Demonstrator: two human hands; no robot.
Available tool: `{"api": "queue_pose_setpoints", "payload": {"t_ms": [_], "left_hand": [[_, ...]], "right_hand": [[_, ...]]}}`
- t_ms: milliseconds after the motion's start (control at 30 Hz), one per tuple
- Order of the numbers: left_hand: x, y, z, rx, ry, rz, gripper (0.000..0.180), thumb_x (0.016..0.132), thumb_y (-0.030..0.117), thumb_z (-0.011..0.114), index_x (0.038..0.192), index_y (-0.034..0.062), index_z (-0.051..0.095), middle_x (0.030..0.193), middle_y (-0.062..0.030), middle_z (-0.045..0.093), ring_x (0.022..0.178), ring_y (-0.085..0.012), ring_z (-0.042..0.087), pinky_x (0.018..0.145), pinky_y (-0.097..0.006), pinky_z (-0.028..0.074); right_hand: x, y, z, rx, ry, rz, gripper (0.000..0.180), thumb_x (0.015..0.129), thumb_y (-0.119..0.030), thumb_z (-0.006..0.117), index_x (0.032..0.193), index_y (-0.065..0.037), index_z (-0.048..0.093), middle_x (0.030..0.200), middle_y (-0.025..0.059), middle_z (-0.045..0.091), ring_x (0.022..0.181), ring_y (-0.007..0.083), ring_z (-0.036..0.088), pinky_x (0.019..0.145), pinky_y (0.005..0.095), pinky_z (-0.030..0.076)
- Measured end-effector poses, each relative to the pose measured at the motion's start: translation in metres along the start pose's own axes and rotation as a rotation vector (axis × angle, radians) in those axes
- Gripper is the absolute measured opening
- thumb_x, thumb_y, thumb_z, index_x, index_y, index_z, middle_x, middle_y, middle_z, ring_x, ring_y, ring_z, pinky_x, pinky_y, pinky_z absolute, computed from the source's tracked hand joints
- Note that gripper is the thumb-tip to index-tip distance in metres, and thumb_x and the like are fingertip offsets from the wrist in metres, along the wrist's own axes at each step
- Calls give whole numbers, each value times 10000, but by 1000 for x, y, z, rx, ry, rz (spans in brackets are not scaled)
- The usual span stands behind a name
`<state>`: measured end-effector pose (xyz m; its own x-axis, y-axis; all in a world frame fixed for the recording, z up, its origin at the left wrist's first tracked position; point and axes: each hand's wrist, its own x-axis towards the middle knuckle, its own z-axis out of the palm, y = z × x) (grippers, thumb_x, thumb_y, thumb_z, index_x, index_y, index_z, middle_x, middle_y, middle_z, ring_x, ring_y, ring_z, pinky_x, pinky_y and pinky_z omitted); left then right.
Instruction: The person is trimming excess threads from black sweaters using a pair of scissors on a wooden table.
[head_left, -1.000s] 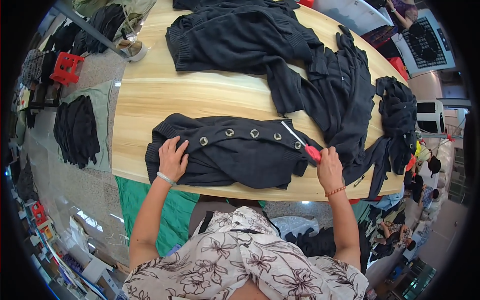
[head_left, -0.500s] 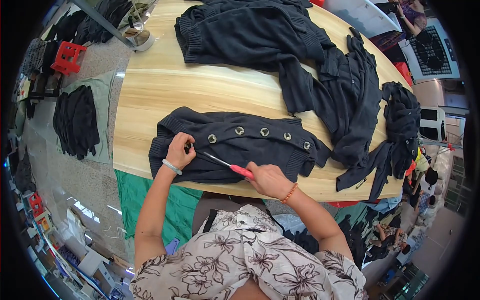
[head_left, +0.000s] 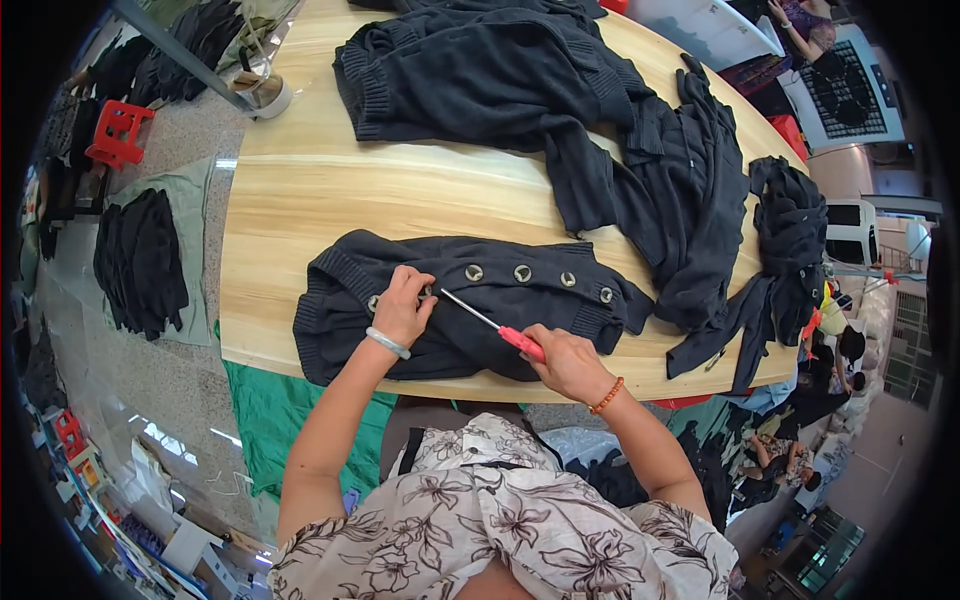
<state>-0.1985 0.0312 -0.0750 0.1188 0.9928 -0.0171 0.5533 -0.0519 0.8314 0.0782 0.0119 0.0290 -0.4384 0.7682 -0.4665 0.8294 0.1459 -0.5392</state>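
Dark knit cardigan (head_left: 470, 305) lies flat at the near edge of the wooden counter (head_left: 330, 190), button row facing up.

Head view: left hand (head_left: 402, 305) is closed down on the placket by the leftmost buttons (head_left: 473, 272), fingers pinching fabric. Right hand (head_left: 567, 362) is wrapped tight around the red handle of a thin metal tool (head_left: 492, 327); tip points at the spot under the left fingers. Looks like a snipper or pick, can't tell which at this resolution.

Further back, a larger dark garment (head_left: 480, 75) is spread across the counter, and another dark pile (head_left: 790, 240) hangs off the right edge. Black stack (head_left: 140, 260) sits on a cloth on the floor, left side.

Risks, as I judge them:
- Tip is very close to the left fingers, so a slip would jab them.
- Sharp point in loose knit could snag or cut a yarn.
- Cardigan hem overhangs the near edge, so a pull could drag it off.
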Motion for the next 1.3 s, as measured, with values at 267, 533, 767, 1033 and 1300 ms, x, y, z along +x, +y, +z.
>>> {"api": "queue_pose_setpoints", "payload": {"t_ms": [267, 533, 767, 1033, 1300], "left_hand": [[14, -16, -8, -70, -131, -37, 134, 751, -19, 706, 830, 36, 612, 796, -100, 540, 671, -257, 561, 578, -326, 463], [42, 47, 23, 24, -72, 32, 195, 789, 138, 735, 950, 67, 649, 849, -120, 613, 801, -316, 614, 691, -403, 494], [59, -4, 67, 264, -212, -44, 241, 730, 96, 743, 947, 83, 637, 796, -112, 599, 756, -302, 616, 695, -406, 505], [68, -27, 46, -243, -336, -149, 54, 831, 38, 679, 858, 3, 648, 732, -18, 639, 629, -76, 561, 594, -232, 473], [73, 58, 73, 139, -170, 115, 248, 789, 148, 757, 998, 55, 660, 860, -105, 631, 678, -220, 610, 634, -336, 503]], "right_hand": [[5, -6, 16, 42, -88, -23, 284, 903, -302, 627, 1085, -90, 578, 773, 181, 662, 763, 391, 655, 688, 483, 502], [-34, 32, 3, 170, 146, 127, 268, 898, -258, 623, 1107, -98, 570, 887, 173, 659, 872, 361, 636, 756, 467, 507], [-38, 47, 14, 76, 89, 133, 229, 875, -249, 627, 1010, -73, 571, 771, 178, 661, 801, 371, 663, 693, 478, 510], [-33, 28, 17, 200, 79, 87, 278, 897, -307, 615, 1039, -71, 578, 831, 193, 670, 868, 391, 652, 753, 479, 498], [-72, 71, 31, 302, 261, 205, 255, 916, -296, 601, 1111, -133, 574, 915, 158, 663, 917, 356, 636, 799, 474, 494]]}}
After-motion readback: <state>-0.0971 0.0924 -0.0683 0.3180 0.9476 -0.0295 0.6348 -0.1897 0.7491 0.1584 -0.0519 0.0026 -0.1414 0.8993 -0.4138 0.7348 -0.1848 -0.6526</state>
